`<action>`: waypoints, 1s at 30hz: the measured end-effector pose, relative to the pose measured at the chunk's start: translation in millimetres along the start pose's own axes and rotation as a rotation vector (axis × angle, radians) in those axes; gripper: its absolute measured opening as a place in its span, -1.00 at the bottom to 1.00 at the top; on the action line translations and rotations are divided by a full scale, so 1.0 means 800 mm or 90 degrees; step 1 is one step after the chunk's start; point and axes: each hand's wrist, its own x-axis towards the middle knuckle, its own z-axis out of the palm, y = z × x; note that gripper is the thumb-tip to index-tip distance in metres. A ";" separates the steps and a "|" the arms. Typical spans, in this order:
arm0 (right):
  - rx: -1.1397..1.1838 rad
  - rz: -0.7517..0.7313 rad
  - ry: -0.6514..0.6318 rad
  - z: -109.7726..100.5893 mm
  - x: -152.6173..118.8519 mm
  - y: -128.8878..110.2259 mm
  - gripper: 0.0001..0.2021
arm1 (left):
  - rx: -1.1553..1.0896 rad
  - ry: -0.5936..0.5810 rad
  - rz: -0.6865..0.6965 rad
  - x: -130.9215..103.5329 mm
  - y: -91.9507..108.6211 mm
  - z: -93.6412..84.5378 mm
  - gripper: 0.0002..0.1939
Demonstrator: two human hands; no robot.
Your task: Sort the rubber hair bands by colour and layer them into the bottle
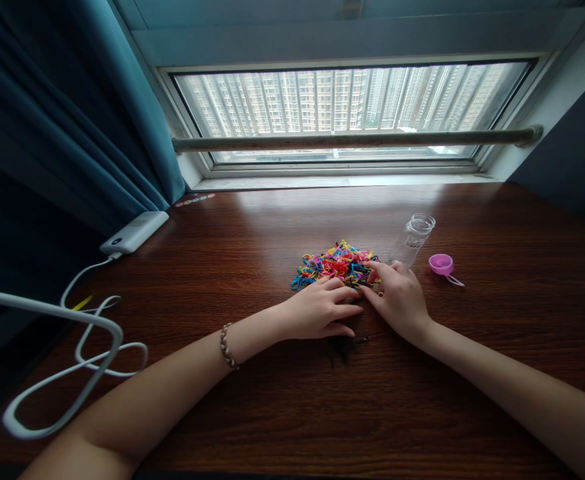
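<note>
A heap of small multicoloured elastic bands [339, 261] lies on the dark wooden table. My left hand [322, 310] rests flat at the heap's near left edge, fingers spread. On the heap's right side is my right hand [397, 297], its thumb and index finger apart at the edge of the bands and its other fingers curled and partly hidden. A small cluster of black bands [343, 347] sits just below my left fingertips. Behind my right hand stands a clear bottle [413, 240] without a lid, its base partly covered by that hand.
A pink cap with a loop [441, 265] lies right of the bottle. At the left, a white power bank [136, 232] has a thick white cable [115, 337] looping over the table. Beyond the table are a window, a metal rail [352, 140] and a blue curtain [137, 133].
</note>
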 end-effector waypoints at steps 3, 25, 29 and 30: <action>-0.095 0.002 -0.035 -0.002 -0.004 -0.005 -0.64 | 0.058 -0.008 0.000 -0.001 0.000 0.003 -0.59; 0.286 -0.354 -0.127 -0.019 -0.018 -0.030 -0.81 | -0.554 0.542 -0.497 -0.012 -0.072 -0.013 -0.72; 0.151 -0.185 -0.048 -0.007 -0.009 -0.015 -0.74 | -0.619 0.429 -0.438 -0.010 -0.058 -0.019 -0.73; 0.124 -0.170 -0.055 -0.004 -0.008 -0.012 -0.73 | -0.617 0.352 -0.402 -0.009 -0.051 -0.023 -0.75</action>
